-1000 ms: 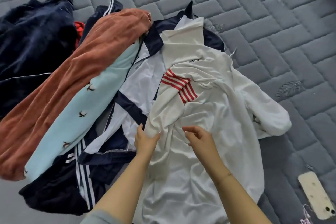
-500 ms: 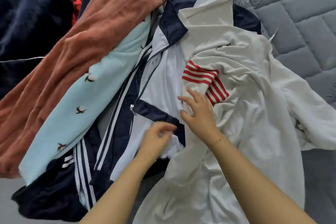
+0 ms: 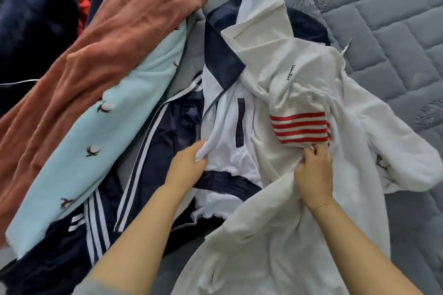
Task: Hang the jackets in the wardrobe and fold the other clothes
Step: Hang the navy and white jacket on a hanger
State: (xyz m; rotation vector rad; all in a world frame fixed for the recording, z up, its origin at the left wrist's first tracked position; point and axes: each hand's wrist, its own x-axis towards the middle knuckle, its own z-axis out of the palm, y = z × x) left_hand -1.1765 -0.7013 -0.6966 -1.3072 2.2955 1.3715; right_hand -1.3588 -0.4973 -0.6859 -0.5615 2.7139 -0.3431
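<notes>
Even, soft daylight; no glare. Faint shadows under cloth folds. Slight softness overall, wide-angle bending toward frame edges, lower corners blurred.

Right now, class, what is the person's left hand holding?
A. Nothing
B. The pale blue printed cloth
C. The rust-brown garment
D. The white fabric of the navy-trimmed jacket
D: the left hand pinches a fold of white fabric on the navy-trimmed jacket, clear of the other garments.

Left hand [image 3: 189, 163] grips white-navy jacket [image 3: 225, 127]; right hand [image 3: 314, 170] pinches cream sweatshirt [image 3: 299, 74].
</notes>
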